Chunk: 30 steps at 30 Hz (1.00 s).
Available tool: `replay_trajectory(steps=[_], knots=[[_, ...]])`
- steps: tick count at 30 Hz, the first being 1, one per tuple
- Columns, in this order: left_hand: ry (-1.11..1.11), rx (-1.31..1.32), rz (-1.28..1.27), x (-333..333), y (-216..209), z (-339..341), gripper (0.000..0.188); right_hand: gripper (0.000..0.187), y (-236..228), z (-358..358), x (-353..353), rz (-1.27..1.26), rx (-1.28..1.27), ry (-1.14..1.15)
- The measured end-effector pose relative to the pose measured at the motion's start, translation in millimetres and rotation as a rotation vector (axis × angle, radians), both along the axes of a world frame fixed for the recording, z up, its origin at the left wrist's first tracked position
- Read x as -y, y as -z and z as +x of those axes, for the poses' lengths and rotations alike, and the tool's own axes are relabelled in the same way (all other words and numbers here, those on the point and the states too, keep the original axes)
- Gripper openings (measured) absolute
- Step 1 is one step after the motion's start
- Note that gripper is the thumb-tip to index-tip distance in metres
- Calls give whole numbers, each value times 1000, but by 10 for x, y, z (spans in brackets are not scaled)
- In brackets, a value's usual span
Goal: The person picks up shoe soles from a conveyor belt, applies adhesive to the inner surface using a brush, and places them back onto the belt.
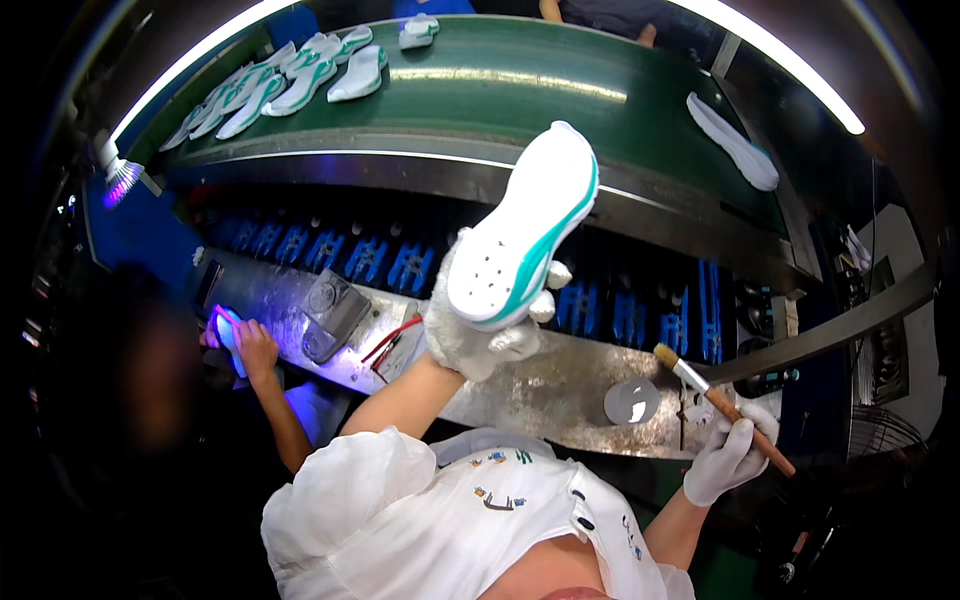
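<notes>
My left hand (pixel 480 335), in a white knit glove, grips a white shoe sole (pixel 520 220) with a teal stripe along its edge. The sole stands tilted up in front of me, small holes showing near its lower end; it hides part of my palm. In my gloved right hand (pixel 735 455) is a brush (pixel 715 398) with a wooden handle, a metal band and pale bristles pointing up and left. A round, whitish container (pixel 631 401) sits on the metal ledge (pixel 570 385), left of the brush.
Beyond the ledge runs a green conveyor belt (pixel 500 110). Several teal-and-white soles (pixel 265 90) lie at its far left, and one sole (pixel 733 141) at the right. Red-handled pliers (pixel 390 343) and a grey device (pixel 333 315) rest on the ledge. At left, a co-worker's hand (pixel 256 347) holds a violet-lit piece.
</notes>
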<state>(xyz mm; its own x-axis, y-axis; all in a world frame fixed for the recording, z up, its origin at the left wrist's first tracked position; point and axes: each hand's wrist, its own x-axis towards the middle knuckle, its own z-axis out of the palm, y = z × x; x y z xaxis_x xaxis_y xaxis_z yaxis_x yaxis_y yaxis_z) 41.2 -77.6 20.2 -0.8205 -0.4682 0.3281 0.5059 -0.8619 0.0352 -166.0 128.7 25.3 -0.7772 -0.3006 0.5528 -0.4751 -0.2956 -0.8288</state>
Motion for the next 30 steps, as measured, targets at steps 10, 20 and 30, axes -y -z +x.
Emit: replay_trajectory(steps=[10,20,30], knots=[[-677,606,161,2572,-774,-539,53,13,240,-75,-49,106,95,-94],[-1327,1343,-2223,1677,-561,-3000,43,10,439,-170,-425,269,239,25],[-858,1414,-2600,1140,-781,-3557,34,10,472,-216,-804,253,443,169]])
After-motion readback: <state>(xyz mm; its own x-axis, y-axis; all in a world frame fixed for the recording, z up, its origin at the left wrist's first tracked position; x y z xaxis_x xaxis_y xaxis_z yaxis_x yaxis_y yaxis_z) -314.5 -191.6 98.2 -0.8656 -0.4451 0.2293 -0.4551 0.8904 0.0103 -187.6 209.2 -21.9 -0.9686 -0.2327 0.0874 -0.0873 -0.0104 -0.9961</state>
